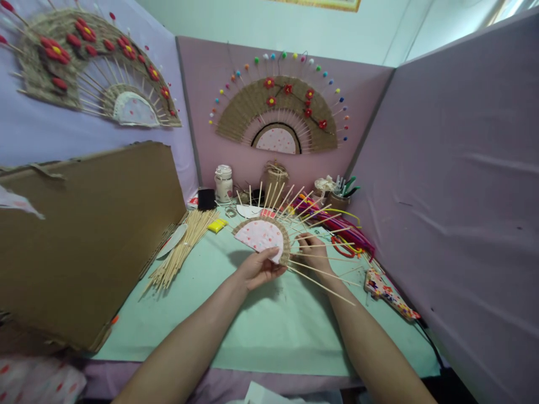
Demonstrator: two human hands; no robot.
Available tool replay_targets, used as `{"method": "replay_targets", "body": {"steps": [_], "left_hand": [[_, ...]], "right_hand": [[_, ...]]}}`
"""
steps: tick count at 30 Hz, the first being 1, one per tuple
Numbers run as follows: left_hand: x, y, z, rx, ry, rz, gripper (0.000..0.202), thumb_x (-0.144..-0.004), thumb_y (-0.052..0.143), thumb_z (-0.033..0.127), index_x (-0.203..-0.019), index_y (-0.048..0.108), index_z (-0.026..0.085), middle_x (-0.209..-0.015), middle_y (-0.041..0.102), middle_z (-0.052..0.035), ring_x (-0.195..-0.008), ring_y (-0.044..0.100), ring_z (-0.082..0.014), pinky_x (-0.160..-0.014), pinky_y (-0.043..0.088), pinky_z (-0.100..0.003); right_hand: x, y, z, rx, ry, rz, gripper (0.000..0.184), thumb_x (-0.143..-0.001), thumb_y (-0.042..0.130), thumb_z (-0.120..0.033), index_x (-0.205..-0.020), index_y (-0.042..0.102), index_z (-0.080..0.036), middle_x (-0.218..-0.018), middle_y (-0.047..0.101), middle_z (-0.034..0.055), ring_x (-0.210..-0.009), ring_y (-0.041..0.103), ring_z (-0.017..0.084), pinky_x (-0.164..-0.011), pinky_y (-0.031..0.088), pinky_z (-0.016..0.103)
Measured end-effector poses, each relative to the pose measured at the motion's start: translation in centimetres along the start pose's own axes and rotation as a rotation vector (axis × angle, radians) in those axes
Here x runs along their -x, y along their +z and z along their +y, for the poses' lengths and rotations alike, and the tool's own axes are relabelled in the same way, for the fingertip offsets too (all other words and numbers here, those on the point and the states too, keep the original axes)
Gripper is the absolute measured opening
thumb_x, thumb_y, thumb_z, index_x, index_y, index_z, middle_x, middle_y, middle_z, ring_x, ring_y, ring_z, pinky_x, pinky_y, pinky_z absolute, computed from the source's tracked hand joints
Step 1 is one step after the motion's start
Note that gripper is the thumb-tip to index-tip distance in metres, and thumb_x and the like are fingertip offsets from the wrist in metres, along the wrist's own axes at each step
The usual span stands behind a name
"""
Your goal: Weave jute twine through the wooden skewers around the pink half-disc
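Note:
My left hand [257,268] grips the lower edge of a half-made fan [263,235]: a pink dotted half-disc with a jute rim and thin wooden sticks fanning out to the right. It is held tilted just above the green mat [261,331]. My right hand [312,249] is behind the fan's right side, fingers curled among the sticks and pinching there. Exactly what the right fingers hold is hidden by the sticks.
A bundle of wooden sticks [181,249] lies left of the fan beside a big cardboard sheet [84,235]. At the back stand a white jar [223,183], a black cube [206,198] and a tool pot [339,196]. Coloured pipe cleaners [337,224], red scissors [343,247]. Finished fans hang on the walls.

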State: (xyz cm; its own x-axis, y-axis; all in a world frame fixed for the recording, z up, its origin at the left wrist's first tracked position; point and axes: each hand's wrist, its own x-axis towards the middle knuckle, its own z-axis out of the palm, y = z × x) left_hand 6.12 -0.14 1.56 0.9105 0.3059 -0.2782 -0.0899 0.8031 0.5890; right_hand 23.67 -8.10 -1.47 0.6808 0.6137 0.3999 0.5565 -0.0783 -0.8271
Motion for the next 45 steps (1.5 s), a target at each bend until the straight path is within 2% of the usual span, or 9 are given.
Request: {"method": "replay_targets", "body": {"steps": [8,15,28,35,45], "left_hand": [[-0.2,-0.2,1.3,0.072,0.075,0.041,0.015,-0.081,0.055,0.014,-0.095,0.059,0.01,-0.081,0.069,-0.0109,-0.065,0.064,-0.0135,-0.061,0.054,-0.024],[-0.3,-0.5,1.4,0.071,0.098,0.047,0.014,-0.08,0.056,0.015,-0.092,0.059,0.009,-0.079,0.069,-0.01,-0.065,0.064,-0.014,-0.063,0.054,-0.025],[-0.5,-0.4,1.2,0.062,0.097,0.084,0.015,-0.08,0.057,0.015,-0.093,0.059,0.009,-0.08,0.068,-0.01,-0.067,0.064,-0.0137,-0.065,0.055,-0.026],[-0.6,-0.4,1.2,0.07,0.122,0.092,0.013,-0.08,0.057,0.015,-0.092,0.059,0.009,-0.081,0.069,-0.0111,-0.068,0.064,-0.014,-0.066,0.055,-0.026],[-0.7,-0.5,1.3,0.119,0.174,0.124,0.013,-0.079,0.058,0.012,-0.092,0.056,0.01,-0.08,0.067,-0.0089,-0.068,0.064,-0.0145,-0.066,0.056,-0.029]], "right_hand": [[0.0,0.0,-0.1,0.022,0.005,-0.038,0.03,-0.077,0.048,-0.042,-0.077,0.063,-0.017,-0.06,0.057,0.0012,-0.055,0.049,0.014,-0.055,0.037,0.025],[-0.3,-0.6,0.3,0.019,0.008,-0.015,0.031,-0.079,0.047,-0.046,-0.077,0.06,-0.018,-0.053,0.051,-0.0014,-0.051,0.049,0.014,-0.053,0.036,0.024],[-0.2,-0.4,0.6,-0.044,0.025,0.005,0.035,-0.077,0.049,-0.05,-0.075,0.06,-0.016,-0.055,0.053,-0.0004,-0.053,0.048,0.014,-0.053,0.038,0.026],[-0.3,-0.4,0.7,0.004,0.033,-0.003,0.032,-0.078,0.049,-0.047,-0.078,0.061,-0.017,-0.055,0.052,-0.0009,-0.051,0.047,0.013,-0.052,0.037,0.025],[-0.3,-1.3,-0.6,-0.015,0.049,0.098,0.037,-0.074,0.051,-0.051,-0.074,0.061,-0.015,-0.051,0.051,0.0001,-0.049,0.046,0.014,-0.05,0.036,0.026]]}}
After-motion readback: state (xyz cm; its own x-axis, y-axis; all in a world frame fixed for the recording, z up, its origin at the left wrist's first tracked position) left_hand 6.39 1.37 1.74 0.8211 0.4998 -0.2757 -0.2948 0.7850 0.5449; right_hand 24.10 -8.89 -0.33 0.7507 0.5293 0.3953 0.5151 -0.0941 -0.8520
